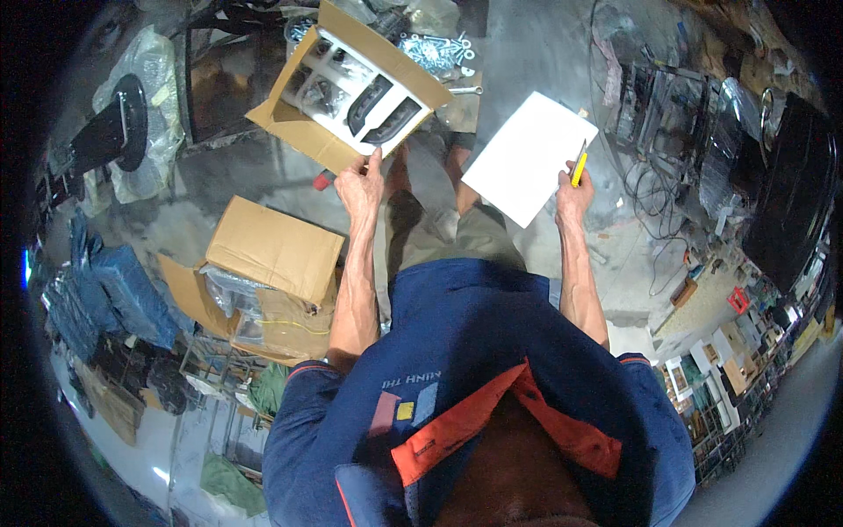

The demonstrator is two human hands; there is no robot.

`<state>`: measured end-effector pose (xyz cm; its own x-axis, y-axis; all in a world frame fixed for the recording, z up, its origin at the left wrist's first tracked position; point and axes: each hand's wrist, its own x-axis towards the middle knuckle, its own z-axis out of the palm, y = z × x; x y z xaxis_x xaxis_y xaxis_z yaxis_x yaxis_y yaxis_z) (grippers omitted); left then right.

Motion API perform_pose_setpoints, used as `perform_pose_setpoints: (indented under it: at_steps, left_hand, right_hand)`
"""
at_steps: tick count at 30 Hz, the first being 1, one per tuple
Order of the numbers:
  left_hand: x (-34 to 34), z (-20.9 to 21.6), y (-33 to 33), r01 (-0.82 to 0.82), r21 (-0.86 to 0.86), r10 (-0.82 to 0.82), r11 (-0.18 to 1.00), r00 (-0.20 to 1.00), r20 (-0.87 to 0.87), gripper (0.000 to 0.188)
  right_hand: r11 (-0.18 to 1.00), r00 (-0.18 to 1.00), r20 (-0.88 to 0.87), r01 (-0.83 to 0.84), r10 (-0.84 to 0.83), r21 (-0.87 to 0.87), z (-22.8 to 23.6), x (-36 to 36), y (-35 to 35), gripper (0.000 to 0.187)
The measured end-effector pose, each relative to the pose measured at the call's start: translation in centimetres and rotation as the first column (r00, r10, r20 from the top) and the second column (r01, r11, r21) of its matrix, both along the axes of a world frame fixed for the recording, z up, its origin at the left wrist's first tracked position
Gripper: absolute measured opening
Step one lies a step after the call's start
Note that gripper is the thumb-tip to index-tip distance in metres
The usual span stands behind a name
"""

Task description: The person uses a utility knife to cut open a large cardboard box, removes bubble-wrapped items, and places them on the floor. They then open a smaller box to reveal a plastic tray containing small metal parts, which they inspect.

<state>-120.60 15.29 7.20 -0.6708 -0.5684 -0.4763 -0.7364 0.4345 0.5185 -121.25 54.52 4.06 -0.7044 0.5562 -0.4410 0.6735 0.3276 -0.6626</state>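
My left hand (pixel 361 185) grips the near edge of an open cardboard box (pixel 305 145), its fingers closed at the rim. Inside the box, white foam (pixel 351 77) surrounds black curved parts (pixel 392 121) and pieces in clear plastic. My right hand (pixel 575 195) is closed round a yellow utility knife (pixel 580 167) whose tip points away from me. The same hand also holds the right edge of a flat white rectangular sheet (pixel 529 158), which is tilted; whether it is foam or paper I cannot tell.
Beyond the box lies a pile of bolts and washers (pixel 436 53), with a wrench (pixel 465 90) nearby. Another cardboard box (pixel 272 255) sits at my left, flaps open. Cables (pixel 654 198) trail over the floor at right, near metal frames (pixel 663 105) and a black panel (pixel 790 193).
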Motion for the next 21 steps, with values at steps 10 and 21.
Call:
perform_pose_setpoints:
  at_steps: [10, 21]
  left_hand:
    - [0.6, 0.3, -1.3, 0.133, 0.079, -0.128, 0.988, 0.99, -0.067, 0.023]
    - [1.3, 0.4, -3.4, 0.313, -0.012, -0.313, 0.95, 0.948, -0.055, 0.024]
  right_hand:
    - [0.97, 0.98, 0.098, -0.185, 0.171, 0.157, -3.1, -4.3, -3.3, 0.021]
    - [0.904, 0.994, 0.075, -0.041, 0.08, -0.426, -0.7, -2.7, -29.1, 0.038]
